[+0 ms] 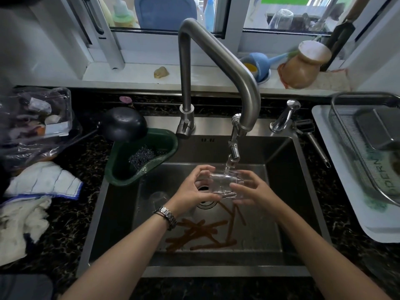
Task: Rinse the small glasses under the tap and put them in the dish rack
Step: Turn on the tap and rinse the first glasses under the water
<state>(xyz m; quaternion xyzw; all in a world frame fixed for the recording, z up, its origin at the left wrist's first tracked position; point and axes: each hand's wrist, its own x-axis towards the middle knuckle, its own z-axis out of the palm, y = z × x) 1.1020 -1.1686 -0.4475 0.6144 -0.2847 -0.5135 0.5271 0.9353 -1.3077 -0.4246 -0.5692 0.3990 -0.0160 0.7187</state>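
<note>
Both hands, left hand and right hand, grip a small glass sideways under the tap. Wet and slippery, it could slide from their fingers into the sink below.

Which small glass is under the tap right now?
The glass held sideways between left hand and right hand, beneath the spout. The other glass sits untouched on the sink floor, left of the drain.
</note>
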